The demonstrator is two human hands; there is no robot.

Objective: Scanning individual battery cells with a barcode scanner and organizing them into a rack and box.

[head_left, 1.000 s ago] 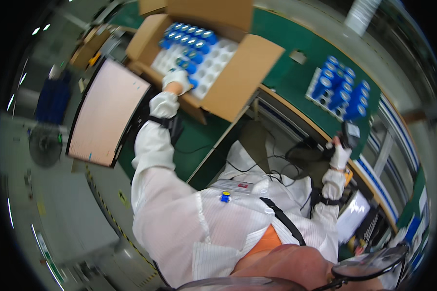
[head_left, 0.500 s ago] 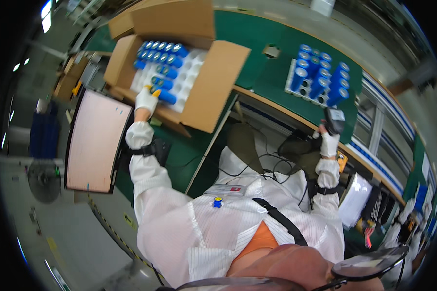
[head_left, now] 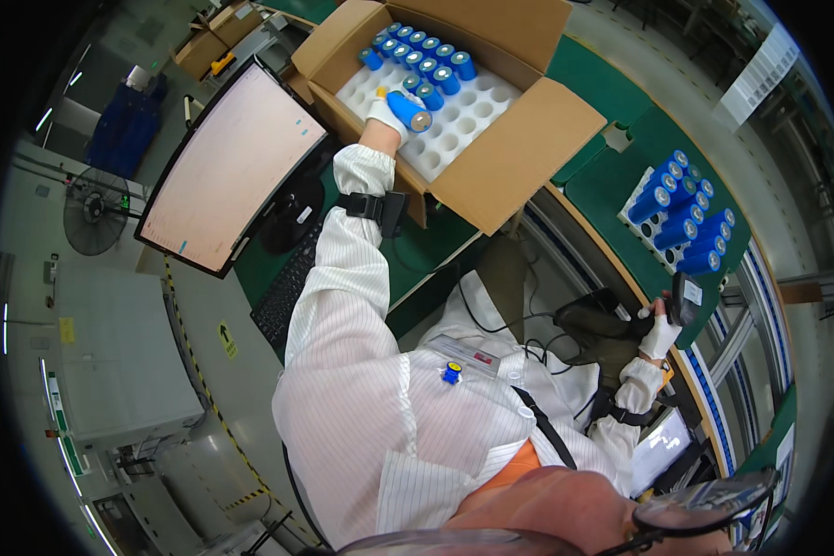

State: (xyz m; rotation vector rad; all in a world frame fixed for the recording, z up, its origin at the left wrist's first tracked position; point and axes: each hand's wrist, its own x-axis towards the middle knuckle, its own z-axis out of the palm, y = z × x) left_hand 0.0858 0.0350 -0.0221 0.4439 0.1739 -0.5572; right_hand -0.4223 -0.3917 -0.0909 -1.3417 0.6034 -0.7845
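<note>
My left hand (head_left: 386, 115), gloved in white with yellow fingertips, is closed around a blue cylindrical battery cell (head_left: 404, 108) over the near left part of the open box. The cell is tilted, its metal end facing the lower right. Below it lies a white holed tray (head_left: 473, 120) inside the cardboard box (head_left: 521, 156); several more blue cells stand in its far rows. At the right, my right hand (head_left: 660, 335), also in a white glove, grips a black handheld scanner (head_left: 686, 298) beside the table edge.
Several blue cells (head_left: 681, 232) stand in a second white holed tray (head_left: 634, 202) on the green table (head_left: 588, 190) at the right. A monitor (head_left: 236, 167) and a keyboard (head_left: 287, 295) are left of my arm. A dark cable (head_left: 477, 324) crosses my lap.
My view has turned, so the scene lies further right and the monitor shows more fully. The cell in my left hand is now tilted toward me. My right hand still holds the scanner.
</note>
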